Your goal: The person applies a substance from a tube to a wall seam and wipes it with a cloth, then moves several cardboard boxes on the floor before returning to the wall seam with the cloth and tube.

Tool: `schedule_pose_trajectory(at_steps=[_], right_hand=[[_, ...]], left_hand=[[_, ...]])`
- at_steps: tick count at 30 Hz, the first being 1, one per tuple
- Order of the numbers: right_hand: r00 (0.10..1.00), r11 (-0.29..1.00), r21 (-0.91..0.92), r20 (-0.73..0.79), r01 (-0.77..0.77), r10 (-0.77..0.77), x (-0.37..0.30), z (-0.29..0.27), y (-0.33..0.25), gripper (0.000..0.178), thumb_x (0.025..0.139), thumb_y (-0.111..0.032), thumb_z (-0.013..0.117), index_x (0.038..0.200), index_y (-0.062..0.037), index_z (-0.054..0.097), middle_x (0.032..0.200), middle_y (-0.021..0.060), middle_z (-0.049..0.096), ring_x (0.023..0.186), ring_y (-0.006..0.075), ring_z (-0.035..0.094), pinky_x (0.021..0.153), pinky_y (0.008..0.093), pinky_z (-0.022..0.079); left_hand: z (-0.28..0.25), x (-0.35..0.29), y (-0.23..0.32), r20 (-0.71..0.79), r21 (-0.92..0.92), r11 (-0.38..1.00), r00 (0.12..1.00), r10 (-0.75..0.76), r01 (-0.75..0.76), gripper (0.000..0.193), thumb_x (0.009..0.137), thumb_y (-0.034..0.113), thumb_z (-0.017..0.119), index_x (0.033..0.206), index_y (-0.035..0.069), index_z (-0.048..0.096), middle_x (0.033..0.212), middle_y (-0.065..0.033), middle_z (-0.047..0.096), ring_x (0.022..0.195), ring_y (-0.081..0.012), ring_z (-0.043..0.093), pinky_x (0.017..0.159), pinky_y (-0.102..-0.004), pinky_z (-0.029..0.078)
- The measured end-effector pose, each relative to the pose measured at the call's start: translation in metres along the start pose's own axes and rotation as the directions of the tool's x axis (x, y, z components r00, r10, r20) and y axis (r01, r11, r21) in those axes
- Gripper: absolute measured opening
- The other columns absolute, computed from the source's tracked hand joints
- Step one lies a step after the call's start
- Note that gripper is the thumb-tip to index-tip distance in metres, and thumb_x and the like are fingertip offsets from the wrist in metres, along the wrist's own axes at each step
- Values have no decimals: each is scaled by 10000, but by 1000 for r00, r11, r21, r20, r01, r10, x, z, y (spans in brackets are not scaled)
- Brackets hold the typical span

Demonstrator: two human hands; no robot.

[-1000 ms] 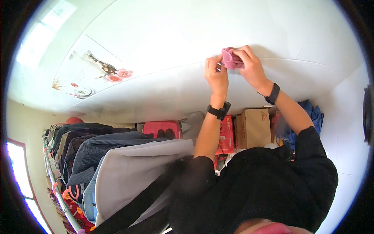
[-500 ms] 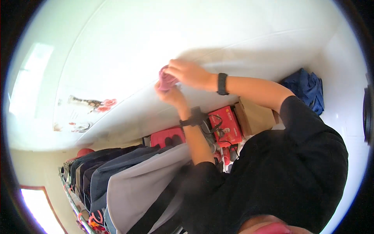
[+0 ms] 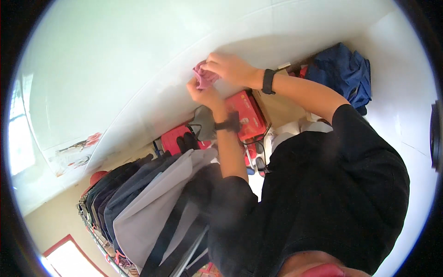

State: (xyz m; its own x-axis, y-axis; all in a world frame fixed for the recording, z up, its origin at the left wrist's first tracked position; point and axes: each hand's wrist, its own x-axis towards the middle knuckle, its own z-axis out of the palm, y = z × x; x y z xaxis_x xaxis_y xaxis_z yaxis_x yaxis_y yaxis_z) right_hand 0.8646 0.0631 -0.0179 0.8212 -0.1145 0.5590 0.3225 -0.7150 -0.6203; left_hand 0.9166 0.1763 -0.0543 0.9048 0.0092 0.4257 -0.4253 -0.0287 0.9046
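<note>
Above and to the left of the red box, the left hand and the right hand both hold a crumpled pink cloth between them. The left arm's black wristband overlaps the red box's left edge. A cardboard box sits just right of the red box, with a blue fabric bundle farther right and higher. Grey and dark garments hang lower left of the red box; a pale wall rises above it.

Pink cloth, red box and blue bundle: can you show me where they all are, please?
Pink cloth (image 3: 207, 79): head view, on its crumpled middle.
Red box (image 3: 248, 111): head view, on its broad red face.
Blue bundle (image 3: 344, 74): head view, on its wrinkled middle.
</note>
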Motion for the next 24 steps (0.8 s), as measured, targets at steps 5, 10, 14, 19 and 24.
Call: schedule_pose_trajectory(at_steps=[5, 10, 14, 19, 24], right_hand=[[960, 962, 3, -54, -274, 274, -67, -32, 45, 272, 834, -123, 604, 1104, -92, 589, 1044, 94, 585, 955, 287, 613, 798, 351, 505], [804, 812, 18, -127, -584, 581, -151, -73, 81, 359, 753, -142, 688, 1079, -28, 589, 1009, 146, 602, 965, 323, 608, 822, 368, 496], [660, 665, -6, -132, -747, 739, -245, -70, 95, 362, 725, -238, 684, 995, -7, 616, 1052, 205, 594, 959, 368, 594, 838, 391, 480], [330, 331, 5, -59, -944, 942, -389, -5, 128, 378, 711, -316, 675, 906, 7, 643, 1033, 219, 618, 929, 374, 591, 842, 388, 476], [218, 91, 767, 64, -635, 974, -425, 69, 184, 345, 769, -210, 673, 1046, -8, 635, 887, 83, 655, 735, 193, 622, 674, 291, 503]], left_hand=[[46, -46, -25, 204, 251, 968, 978, -36, -17, 123, 817, 14, 640, 936, -15, 652, 728, -60, 625, 648, -107, 568, 545, -276, 456], [84, -117, -46, 494, 256, 954, 827, -267, 154, 163, 834, 62, 659, 978, -13, 659, 753, -58, 646, 592, -103, 554, 522, -275, 453], [51, -175, -73, 490, 336, 823, 661, -569, 459, 284, 852, 146, 680, 1068, -36, 648, 821, -82, 651, 664, -143, 605, 590, -257, 491], [-31, -270, -164, 270, 376, 625, 564, -780, 685, 315, 877, 235, 658, 973, -62, 617, 842, -95, 623, 715, -160, 597, 593, -303, 478], [-131, -326, -325, 759, 643, 539, 549, -351, -544, 475, 851, 381, 661, 1037, -47, 576, 918, -162, 638, 804, -338, 614, 756, -438, 482]])
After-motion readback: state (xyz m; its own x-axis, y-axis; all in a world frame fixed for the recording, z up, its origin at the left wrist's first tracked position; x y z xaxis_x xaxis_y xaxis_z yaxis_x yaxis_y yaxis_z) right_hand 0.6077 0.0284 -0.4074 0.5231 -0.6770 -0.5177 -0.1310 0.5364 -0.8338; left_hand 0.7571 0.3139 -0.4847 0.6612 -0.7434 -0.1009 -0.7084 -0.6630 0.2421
